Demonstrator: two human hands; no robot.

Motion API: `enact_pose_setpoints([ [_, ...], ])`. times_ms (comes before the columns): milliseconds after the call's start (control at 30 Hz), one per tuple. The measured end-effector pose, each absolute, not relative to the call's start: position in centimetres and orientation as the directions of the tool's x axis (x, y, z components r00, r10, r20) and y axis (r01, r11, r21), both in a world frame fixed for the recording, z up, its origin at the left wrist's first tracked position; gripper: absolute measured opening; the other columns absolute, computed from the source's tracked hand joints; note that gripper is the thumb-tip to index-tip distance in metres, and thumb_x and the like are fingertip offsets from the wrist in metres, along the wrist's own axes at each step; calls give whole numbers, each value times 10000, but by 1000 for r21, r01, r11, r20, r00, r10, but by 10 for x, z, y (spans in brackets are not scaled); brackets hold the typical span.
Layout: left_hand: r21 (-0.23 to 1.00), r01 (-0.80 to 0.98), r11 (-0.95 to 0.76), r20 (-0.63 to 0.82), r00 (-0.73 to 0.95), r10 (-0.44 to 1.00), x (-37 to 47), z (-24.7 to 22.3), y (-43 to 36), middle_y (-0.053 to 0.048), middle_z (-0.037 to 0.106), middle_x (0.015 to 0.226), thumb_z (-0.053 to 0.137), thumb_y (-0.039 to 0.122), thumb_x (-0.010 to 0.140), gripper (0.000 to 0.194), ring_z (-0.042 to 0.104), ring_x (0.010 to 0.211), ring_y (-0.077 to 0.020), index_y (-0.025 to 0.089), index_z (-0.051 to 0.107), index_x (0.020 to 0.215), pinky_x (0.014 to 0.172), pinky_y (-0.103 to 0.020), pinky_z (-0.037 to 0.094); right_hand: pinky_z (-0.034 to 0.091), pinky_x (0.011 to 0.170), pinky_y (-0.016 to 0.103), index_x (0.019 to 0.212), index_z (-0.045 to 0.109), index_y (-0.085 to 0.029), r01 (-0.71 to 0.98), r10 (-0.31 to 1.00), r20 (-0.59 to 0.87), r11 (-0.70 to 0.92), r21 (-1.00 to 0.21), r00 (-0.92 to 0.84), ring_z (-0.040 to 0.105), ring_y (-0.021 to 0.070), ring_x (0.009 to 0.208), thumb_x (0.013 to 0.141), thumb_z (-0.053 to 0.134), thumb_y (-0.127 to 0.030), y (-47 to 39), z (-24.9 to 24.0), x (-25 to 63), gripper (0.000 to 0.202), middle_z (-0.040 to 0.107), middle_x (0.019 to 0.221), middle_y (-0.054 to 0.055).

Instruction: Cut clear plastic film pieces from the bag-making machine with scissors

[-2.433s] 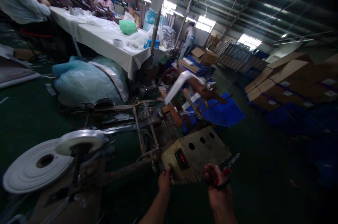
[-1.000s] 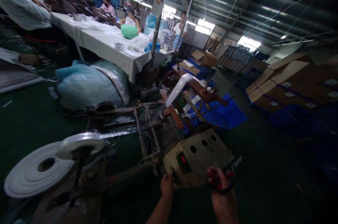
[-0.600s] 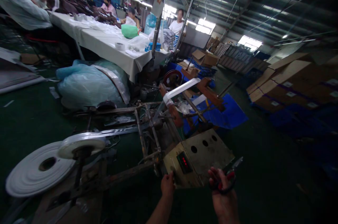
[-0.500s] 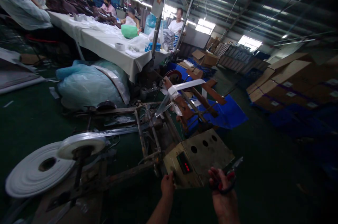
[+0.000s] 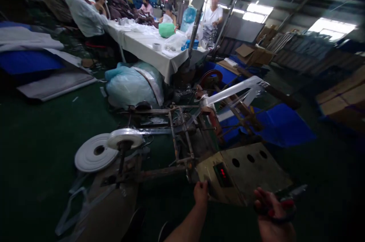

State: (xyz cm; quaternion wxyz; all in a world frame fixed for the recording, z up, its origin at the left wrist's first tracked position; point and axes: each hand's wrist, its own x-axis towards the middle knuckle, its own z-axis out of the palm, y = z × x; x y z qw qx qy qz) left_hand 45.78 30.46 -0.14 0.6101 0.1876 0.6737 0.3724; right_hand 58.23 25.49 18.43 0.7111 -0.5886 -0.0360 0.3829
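My left hand (image 5: 201, 193) is closed, fingertips together against the front of a metal control box (image 5: 256, 169); what they grip there is hidden. The box has round holes on top and a lit red display (image 5: 222, 173). My right hand (image 5: 269, 206) is closed around scissors (image 5: 289, 203) with red and dark handles, their blades pointing right, just off the box's near side. Beyond the box stands a winding frame (image 5: 245, 114) with wooden arms. Pale, shiny tape (image 5: 232, 90) stretches across its arms. More tape runs from a white roll (image 5: 125, 139) on a spindle at left.
Another white roll (image 5: 97, 152) lies beside the spindle. Behind the machine sit a pale blue plastic bundle (image 5: 131, 86) and a white-covered table (image 5: 137, 42) with people around it. Blue sheeting (image 5: 285, 124) lies under the winding frame. Cardboard boxes (image 5: 345, 95) are stacked at right.
The view has swung left, so everything sits further right. The winding frame has turned, and tape now spans to an outer arm. Both hands keep about the same places by the box.
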Motion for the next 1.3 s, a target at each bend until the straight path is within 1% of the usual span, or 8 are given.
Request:
enact_pose_setpoints([
  [133,740,-180,649,-673,-206,710,458,-4,304,7,530,541,554,533,685,362,528,532,-125,187,487,603,478,-222,410,505,566,180,894,595,-180,-495,633,-391,-15,-869,668,624,137,837,588,743,-255,253,174,593,348,650,930,12],
  [300,743,-155,651,-668,-210,714,461,-13,307,19,487,496,554,501,701,343,496,480,-117,191,471,582,463,-225,384,503,552,198,912,579,-194,-393,627,-308,-3,-919,716,635,142,780,595,727,-256,252,176,590,355,658,888,3],
  [533,718,-186,671,-696,-185,694,462,-15,311,44,453,465,573,469,698,338,444,418,-91,190,436,564,435,-215,353,497,541,173,935,555,-189,-443,621,-334,24,-896,709,634,128,773,565,756,-262,256,188,578,427,657,880,1],
  [733,750,-298,591,-643,-122,756,458,-14,310,70,402,444,550,317,727,244,413,398,-76,188,416,568,439,-210,355,483,535,149,909,563,-209,-465,572,-370,22,-885,732,625,101,739,577,750,-267,259,193,573,385,650,848,-28],
  [867,742,-341,578,-640,-102,762,457,-13,312,75,405,446,567,248,701,204,401,393,-70,185,422,572,432,-207,345,477,519,143,884,568,-201,-489,568,-384,38,-871,728,622,101,724,560,760,-246,260,196,570,380,648,838,-19],
  [1000,751,-376,543,-616,-102,781,456,-12,313,67,445,482,620,253,646,199,416,422,-69,175,452,573,437,-206,347,487,524,150,885,572,-199,-511,552,-411,34,-859,726,625,114,743,539,768,-240,260,200,568,400,650,853,-5],
  [1100,760,-383,526,-599,-97,795,454,-11,313,72,439,479,644,267,615,214,418,424,-68,176,455,577,440,-206,349,494,533,155,894,574,-191,-517,551,-412,41,-855,726,626,119,755,535,771,-234,260,200,569,412,647,874,3],
  [1300,769,-354,532,-588,-68,806,451,-10,311,59,481,500,630,272,634,179,441,431,-72,174,481,649,434,-199,334,491,518,155,913,575,-173,-506,546,-403,45,-861,735,622,117,737,526,779,-245,259,203,568,443,643,884,10],
])
